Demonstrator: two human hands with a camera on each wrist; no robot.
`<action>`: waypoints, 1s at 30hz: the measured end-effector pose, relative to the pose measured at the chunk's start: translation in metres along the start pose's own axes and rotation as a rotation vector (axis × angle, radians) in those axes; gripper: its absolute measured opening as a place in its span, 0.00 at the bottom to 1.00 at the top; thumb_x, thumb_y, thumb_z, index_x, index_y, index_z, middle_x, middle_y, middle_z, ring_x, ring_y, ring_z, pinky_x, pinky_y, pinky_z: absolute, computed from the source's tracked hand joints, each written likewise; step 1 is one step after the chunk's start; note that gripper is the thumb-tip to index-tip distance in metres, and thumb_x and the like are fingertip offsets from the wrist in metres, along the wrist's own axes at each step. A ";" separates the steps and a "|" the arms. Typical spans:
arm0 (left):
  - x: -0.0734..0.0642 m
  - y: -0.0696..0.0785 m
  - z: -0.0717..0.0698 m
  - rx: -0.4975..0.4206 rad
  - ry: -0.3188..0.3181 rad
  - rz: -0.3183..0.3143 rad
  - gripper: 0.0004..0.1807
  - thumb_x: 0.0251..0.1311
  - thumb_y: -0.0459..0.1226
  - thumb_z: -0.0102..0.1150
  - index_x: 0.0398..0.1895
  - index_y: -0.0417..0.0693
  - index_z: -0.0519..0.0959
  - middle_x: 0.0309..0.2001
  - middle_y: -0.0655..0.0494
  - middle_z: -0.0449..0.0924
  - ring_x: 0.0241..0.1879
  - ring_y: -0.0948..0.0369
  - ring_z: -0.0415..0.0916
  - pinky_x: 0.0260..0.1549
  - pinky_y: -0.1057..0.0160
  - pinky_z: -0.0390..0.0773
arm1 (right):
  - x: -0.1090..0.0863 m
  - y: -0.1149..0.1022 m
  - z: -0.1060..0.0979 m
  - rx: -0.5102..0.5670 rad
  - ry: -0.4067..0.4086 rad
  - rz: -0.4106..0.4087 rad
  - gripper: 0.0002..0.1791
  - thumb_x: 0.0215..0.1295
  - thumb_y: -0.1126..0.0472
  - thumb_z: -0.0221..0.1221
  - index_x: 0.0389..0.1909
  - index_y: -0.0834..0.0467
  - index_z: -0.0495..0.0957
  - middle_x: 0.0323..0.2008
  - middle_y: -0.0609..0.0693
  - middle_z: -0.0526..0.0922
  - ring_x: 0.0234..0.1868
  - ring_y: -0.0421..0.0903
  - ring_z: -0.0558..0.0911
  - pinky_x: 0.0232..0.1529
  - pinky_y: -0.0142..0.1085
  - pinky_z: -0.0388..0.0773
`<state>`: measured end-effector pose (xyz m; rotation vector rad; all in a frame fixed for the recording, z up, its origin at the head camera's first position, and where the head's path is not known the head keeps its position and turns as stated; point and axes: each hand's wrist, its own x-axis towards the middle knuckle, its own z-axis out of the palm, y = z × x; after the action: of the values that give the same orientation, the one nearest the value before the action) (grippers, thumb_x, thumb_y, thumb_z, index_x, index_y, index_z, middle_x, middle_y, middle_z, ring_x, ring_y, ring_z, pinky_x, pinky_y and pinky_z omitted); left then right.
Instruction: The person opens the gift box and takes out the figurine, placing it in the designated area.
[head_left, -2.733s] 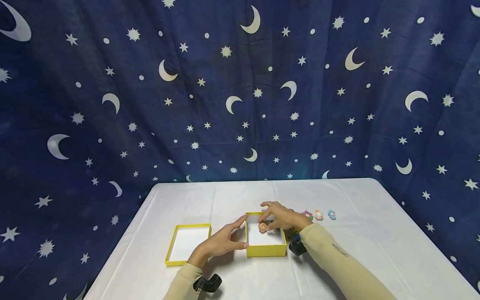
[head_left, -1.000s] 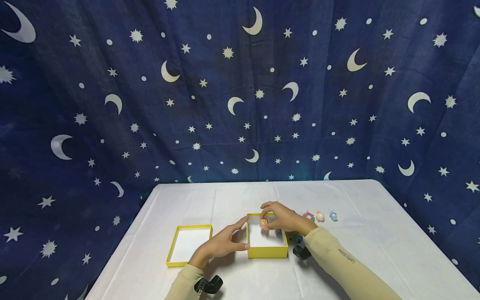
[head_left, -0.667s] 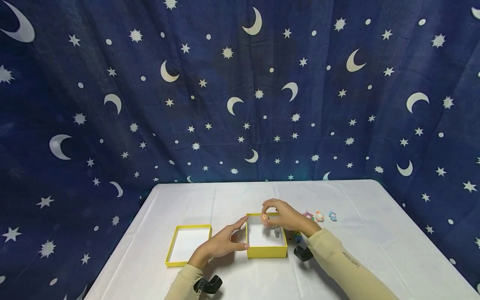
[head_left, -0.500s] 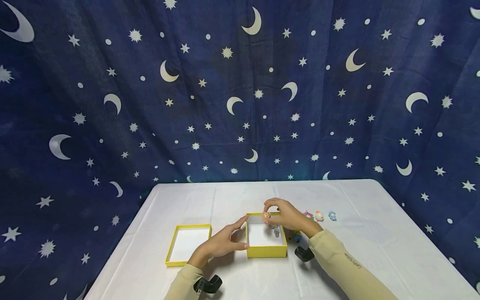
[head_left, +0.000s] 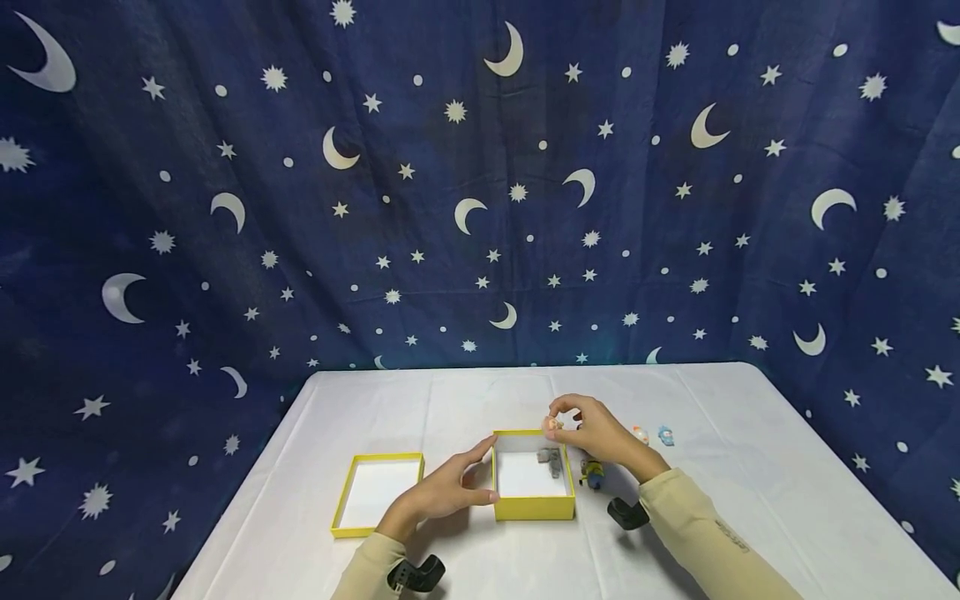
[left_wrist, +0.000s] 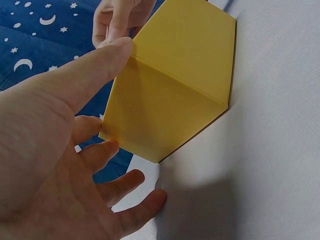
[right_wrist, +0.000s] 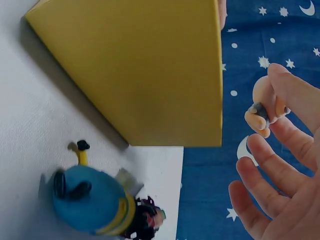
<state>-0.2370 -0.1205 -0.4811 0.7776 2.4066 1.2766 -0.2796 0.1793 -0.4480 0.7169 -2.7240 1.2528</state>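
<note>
My left hand (head_left: 442,492) holds the left side of an open yellow box (head_left: 534,508), its thumb at the near corner and its fingers at the far one. My right hand (head_left: 600,429) pinches a small peach-coloured toy figurine (head_left: 552,424) between thumb and index finger, above the box's far right corner. In the right wrist view this figurine (right_wrist: 264,102) shows a dark band, and the other fingers are spread. Grey toy figures (head_left: 554,462) lie inside the box on the right. Just right of the box is a blue-and-yellow toy figurine (head_left: 592,475).
A shallow yellow-rimmed box lid (head_left: 345,500) lies to the left. Farther right are an orange-and-white toy (head_left: 641,435) and a blue toy figurine (head_left: 666,435). A dark figurine (right_wrist: 147,217) shows in the right wrist view. A star-patterned curtain (head_left: 480,167) hangs behind the white table (head_left: 675,533).
My right hand has lifted the peach figurine from inside the box and carried it right and up to the far right corner. The grey figures are now uncovered. My left hand stays put.
</note>
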 end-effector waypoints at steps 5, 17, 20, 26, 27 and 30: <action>0.000 -0.001 0.000 0.013 -0.002 0.002 0.48 0.65 0.43 0.66 0.82 0.55 0.49 0.83 0.54 0.47 0.80 0.46 0.49 0.77 0.42 0.54 | -0.007 0.001 -0.008 -0.006 0.045 0.014 0.11 0.62 0.52 0.70 0.40 0.52 0.82 0.45 0.49 0.86 0.53 0.53 0.79 0.52 0.49 0.78; 0.001 -0.002 0.000 -0.020 -0.019 0.037 0.47 0.66 0.40 0.65 0.82 0.49 0.49 0.83 0.49 0.47 0.79 0.42 0.51 0.76 0.41 0.59 | -0.025 0.014 -0.024 -0.058 0.168 0.079 0.09 0.61 0.55 0.70 0.36 0.52 0.80 0.37 0.47 0.85 0.43 0.47 0.79 0.44 0.44 0.78; 0.002 -0.002 0.000 -0.023 -0.021 0.037 0.48 0.66 0.40 0.65 0.82 0.49 0.49 0.83 0.49 0.46 0.80 0.42 0.50 0.76 0.41 0.58 | -0.032 0.016 -0.029 -0.098 0.193 0.117 0.10 0.62 0.53 0.70 0.37 0.52 0.81 0.39 0.49 0.86 0.43 0.49 0.80 0.41 0.39 0.77; 0.002 -0.001 0.000 0.002 -0.013 0.033 0.48 0.65 0.42 0.66 0.82 0.47 0.49 0.82 0.49 0.47 0.80 0.43 0.51 0.76 0.40 0.56 | -0.045 0.020 -0.037 -0.149 0.223 0.157 0.10 0.61 0.50 0.70 0.35 0.50 0.82 0.43 0.51 0.87 0.46 0.55 0.82 0.41 0.40 0.76; 0.002 0.000 0.000 0.005 -0.012 0.036 0.48 0.65 0.42 0.66 0.82 0.46 0.49 0.82 0.48 0.47 0.80 0.43 0.51 0.76 0.39 0.56 | -0.046 0.020 -0.038 -0.157 0.225 0.163 0.10 0.61 0.49 0.70 0.34 0.50 0.82 0.43 0.51 0.87 0.47 0.56 0.82 0.41 0.41 0.76; 0.002 0.000 0.000 0.012 -0.011 0.036 0.48 0.65 0.41 0.66 0.82 0.46 0.49 0.82 0.48 0.47 0.80 0.43 0.50 0.76 0.39 0.54 | -0.051 0.023 -0.040 -0.181 0.230 0.190 0.11 0.62 0.47 0.69 0.35 0.50 0.82 0.44 0.52 0.87 0.48 0.56 0.81 0.40 0.41 0.76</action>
<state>-0.2387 -0.1195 -0.4816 0.8328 2.4043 1.2693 -0.2492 0.2411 -0.4495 0.2823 -2.7146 1.0270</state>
